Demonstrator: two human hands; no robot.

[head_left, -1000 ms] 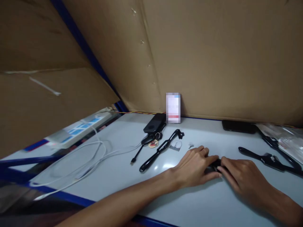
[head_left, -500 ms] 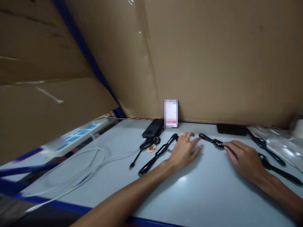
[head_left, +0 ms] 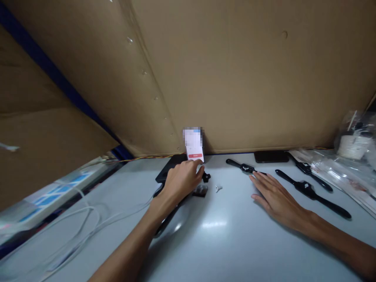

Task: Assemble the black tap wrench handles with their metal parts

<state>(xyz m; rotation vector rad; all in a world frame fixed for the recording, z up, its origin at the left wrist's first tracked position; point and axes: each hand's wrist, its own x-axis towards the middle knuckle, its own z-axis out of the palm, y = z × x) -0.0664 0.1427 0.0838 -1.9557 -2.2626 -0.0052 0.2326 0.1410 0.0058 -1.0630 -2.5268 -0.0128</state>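
Note:
My left hand (head_left: 183,178) reaches in front of a propped-up phone (head_left: 194,145), a finger near the lower part of its lit screen; whether it touches is unclear. The hand's fingers are apart and hold nothing. Under that forearm lies a long black tool (head_left: 167,223), partly hidden. My right hand (head_left: 273,194) lies spread on the table beside a black spokeshave-like tool (head_left: 247,168), fingertips at its near handle. Two similar black tools (head_left: 305,188) (head_left: 307,168) lie farther right. Small silvery screws (head_left: 218,188) and a dark flat piece (head_left: 200,191) rest between my hands.
A dark phone (head_left: 271,157) lies flat at the back. Clear plastic bags (head_left: 346,172) and a white cup (head_left: 354,145) are at the right. White cables (head_left: 88,211) and a power strip (head_left: 55,194) lie left. Cardboard (head_left: 235,78) walls the back.
The view has turned right. My left hand has moved back and left, in front of the lit phone, uncovering the screws. My right hand has let go of the tool and its fingers have spread.

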